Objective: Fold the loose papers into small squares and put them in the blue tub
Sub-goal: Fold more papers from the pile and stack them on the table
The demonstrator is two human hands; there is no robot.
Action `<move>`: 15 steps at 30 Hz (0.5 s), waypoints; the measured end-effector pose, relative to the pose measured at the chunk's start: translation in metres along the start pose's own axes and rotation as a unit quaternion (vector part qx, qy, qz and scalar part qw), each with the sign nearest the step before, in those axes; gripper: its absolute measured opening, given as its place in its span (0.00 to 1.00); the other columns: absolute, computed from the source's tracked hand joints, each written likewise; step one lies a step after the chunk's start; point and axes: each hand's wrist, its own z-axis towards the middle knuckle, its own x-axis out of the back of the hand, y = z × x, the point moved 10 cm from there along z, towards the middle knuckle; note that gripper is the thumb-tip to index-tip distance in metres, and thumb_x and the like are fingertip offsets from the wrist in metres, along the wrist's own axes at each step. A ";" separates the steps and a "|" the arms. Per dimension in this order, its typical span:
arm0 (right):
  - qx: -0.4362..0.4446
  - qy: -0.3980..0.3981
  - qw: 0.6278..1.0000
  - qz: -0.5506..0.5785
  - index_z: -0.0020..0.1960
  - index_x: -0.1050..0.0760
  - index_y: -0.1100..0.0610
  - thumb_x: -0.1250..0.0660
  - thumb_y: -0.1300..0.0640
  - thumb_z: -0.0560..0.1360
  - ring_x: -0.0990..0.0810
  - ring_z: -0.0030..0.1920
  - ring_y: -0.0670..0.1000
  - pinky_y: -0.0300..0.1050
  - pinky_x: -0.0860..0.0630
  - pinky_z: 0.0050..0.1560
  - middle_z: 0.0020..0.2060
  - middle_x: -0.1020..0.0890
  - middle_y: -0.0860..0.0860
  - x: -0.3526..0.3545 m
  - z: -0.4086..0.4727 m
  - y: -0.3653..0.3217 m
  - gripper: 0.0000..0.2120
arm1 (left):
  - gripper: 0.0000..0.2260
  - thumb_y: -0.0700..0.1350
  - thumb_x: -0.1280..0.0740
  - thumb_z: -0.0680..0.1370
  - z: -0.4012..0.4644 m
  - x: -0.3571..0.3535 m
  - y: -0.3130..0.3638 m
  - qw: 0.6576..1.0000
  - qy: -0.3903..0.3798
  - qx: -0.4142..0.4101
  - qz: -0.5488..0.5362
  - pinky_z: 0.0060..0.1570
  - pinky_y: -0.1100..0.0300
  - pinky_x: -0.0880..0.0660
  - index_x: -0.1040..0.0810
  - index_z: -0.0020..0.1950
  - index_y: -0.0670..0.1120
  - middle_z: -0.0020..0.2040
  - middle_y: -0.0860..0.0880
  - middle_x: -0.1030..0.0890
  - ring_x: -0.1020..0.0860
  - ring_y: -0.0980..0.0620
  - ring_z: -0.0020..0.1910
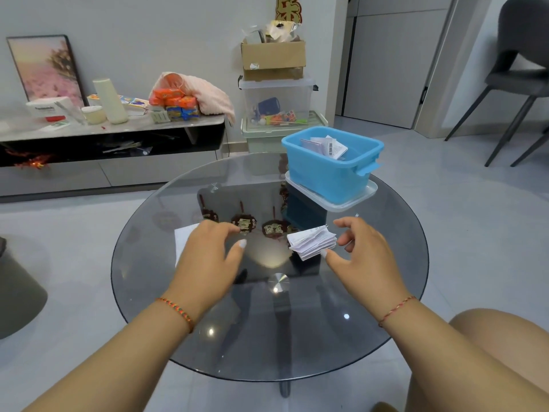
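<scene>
Folded paper (312,241) sits on the round glass table (386,292), a thick multi-layer wad with printed text, roughly square, edges fanning a bit. Right hand (367,257) is just beside it on its right: thumb tip touching or nearly touching the wad's near corner, index extended above its far edge, other fingers loosely curled. Cannot tell if it's actually pinching; looks like a spread, relaxed hand around the wad rather than a clamp.

Left hand (208,251) is well apart from the wad, over the table to the left, fingers relaxed and slightly curled, holding nothing. Under it lies a flat white sheet (182,237), partly covered by the hand.

Blue tub (329,165) stands at the far right of the table on a clear lid or tray (356,200), open top, with several folded papers (325,145) inside, one showing a barcode.

Both wrists wear braided red string bracelets. Low sideboard with clutter and stacked storage boxes stand beyond the table.
</scene>
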 end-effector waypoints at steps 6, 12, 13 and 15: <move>0.021 0.009 0.999 0.024 0.57 0.28 0.48 0.29 0.56 0.71 0.27 0.47 0.47 0.38 0.31 0.46 0.39 0.27 0.42 0.002 -0.006 -0.012 0.17 | 0.20 0.51 0.29 0.73 -0.030 0.014 -0.059 0.991 -0.106 0.070 0.050 0.55 0.63 0.35 0.26 0.63 0.48 0.61 0.49 0.26 0.30 0.53 0.60; 0.030 -0.013 0.998 0.048 0.54 0.31 0.45 0.29 0.57 0.70 0.27 0.46 0.48 0.35 0.33 0.43 0.39 0.27 0.43 -0.008 -0.013 -0.023 0.17 | 0.21 0.49 0.32 0.74 -0.027 0.015 -0.063 0.967 -0.194 0.035 0.165 0.55 0.62 0.29 0.30 0.66 0.50 0.64 0.52 0.25 0.26 0.51 0.60; 0.033 -0.017 0.998 0.052 0.54 0.31 0.45 0.29 0.57 0.70 0.27 0.46 0.48 0.34 0.33 0.42 0.39 0.27 0.44 -0.010 -0.015 -0.025 0.17 | 0.20 0.49 0.34 0.75 -0.024 0.016 -0.063 0.962 -0.193 0.025 0.190 0.55 0.61 0.28 0.30 0.66 0.51 0.64 0.52 0.24 0.25 0.51 0.59; 0.040 -0.025 0.997 0.060 0.53 0.31 0.45 0.29 0.57 0.70 0.28 0.45 0.47 0.32 0.34 0.41 0.39 0.26 0.44 -0.013 -0.017 -0.030 0.16 | 0.17 0.49 0.36 0.76 -0.021 0.017 -0.061 0.957 -0.187 0.011 0.223 0.52 0.60 0.27 0.30 0.65 0.52 0.63 0.52 0.23 0.24 0.50 0.57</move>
